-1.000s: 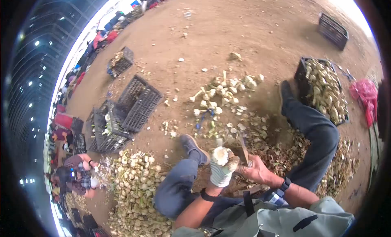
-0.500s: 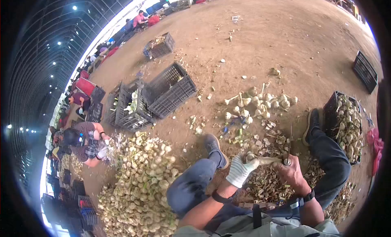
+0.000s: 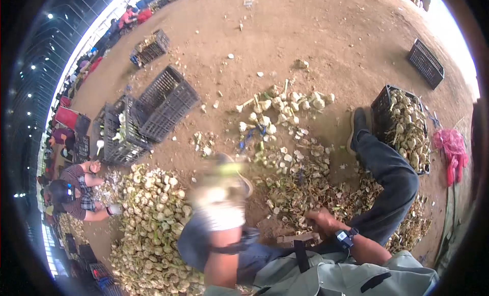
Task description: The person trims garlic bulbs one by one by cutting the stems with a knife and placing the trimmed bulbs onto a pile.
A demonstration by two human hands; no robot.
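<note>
My left hand (image 3: 220, 207), in a white glove, is smeared by motion above my left knee. A blurred pale and green shape shows at its fingers, and I cannot make out what it holds. My right hand (image 3: 322, 219) is low over the loose peelings (image 3: 305, 194) between my legs; its fingers are partly hidden, and no knife shows clearly. A large heap of garlic bulbs (image 3: 153, 230) lies left of my left knee. Ahead of my feet a smaller group of garlic with stems (image 3: 282, 105) rests on the dirt beside a blue strip (image 3: 248, 136).
A crate full of garlic (image 3: 405, 125) stands beyond my right foot, near a pink net bag (image 3: 452, 151). Black crates (image 3: 168, 102) stand front left, and another crate (image 3: 426, 63) is far right. A person in a striped shirt (image 3: 76, 194) sits at the left.
My left hand has moved left and away from my right hand, towards the garlic heap. My right hand is lower, over the peelings. The view has turned, and the co-worker's arm is raised.
</note>
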